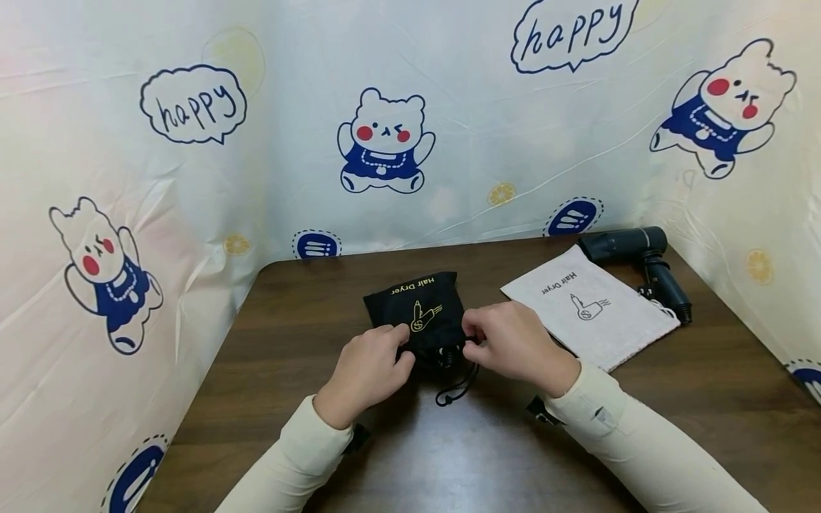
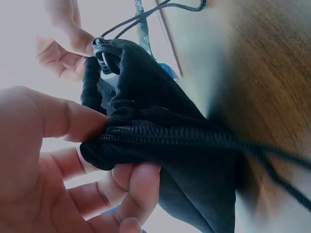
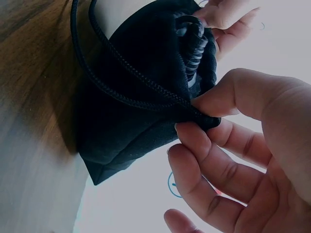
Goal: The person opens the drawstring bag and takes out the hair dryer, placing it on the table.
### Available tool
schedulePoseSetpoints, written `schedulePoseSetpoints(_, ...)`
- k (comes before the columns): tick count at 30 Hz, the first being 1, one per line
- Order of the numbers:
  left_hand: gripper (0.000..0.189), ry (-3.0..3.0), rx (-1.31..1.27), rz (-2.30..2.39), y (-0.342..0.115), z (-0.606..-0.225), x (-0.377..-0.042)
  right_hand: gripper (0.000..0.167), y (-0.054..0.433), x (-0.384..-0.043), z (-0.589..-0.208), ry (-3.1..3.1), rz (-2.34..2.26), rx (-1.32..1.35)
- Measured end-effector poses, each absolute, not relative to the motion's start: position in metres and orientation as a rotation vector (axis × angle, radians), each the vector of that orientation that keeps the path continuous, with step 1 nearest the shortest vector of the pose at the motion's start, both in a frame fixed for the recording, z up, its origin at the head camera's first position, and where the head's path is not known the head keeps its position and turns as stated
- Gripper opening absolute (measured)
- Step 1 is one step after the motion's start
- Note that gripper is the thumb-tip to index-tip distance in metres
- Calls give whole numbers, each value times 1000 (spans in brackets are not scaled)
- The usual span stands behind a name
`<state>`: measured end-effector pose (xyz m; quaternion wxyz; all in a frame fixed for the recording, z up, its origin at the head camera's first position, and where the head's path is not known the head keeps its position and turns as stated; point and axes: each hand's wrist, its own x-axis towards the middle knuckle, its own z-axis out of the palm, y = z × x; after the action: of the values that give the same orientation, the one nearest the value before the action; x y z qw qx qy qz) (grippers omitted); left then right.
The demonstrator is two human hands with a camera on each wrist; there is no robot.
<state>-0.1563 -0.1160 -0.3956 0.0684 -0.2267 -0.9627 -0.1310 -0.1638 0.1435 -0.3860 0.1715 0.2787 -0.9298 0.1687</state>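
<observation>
Sleeves (image 1: 654, 449) overhang a brown table (image 1: 276, 342), left grip (image 1: 367, 372) and right grip (image 1: 513, 345) pinching a black pouch (image 1: 423, 303), printed cloth (image 1: 468, 149) behind.

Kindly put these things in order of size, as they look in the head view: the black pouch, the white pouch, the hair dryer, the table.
1. Table
2. White pouch
3. Black pouch and hair dryer: they look too close in size to rank surely.
</observation>
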Motion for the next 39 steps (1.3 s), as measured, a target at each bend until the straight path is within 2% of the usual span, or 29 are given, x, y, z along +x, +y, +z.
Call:
schedulePoseSetpoints(8, 17, -2864, -680, -351, -114, -398, -157, 15, 145, -165, -384, -2621, 490, 771)
schedulePoseSetpoints(13, 9, -2851, -673, -316, -114, -397, -156, 15, 145, -166, -385, -2589, 477, 769)
schedulePoseSetpoints(18, 19, -2879, -631, -332, -115, -394, -156, 18, 145, -167, -385, -2580, 457, 752)
schedulePoseSetpoints(39, 20, -2889, -614, -321, -118, -393, -157, 16, 149, -168, -385, -2607, 462, 709)
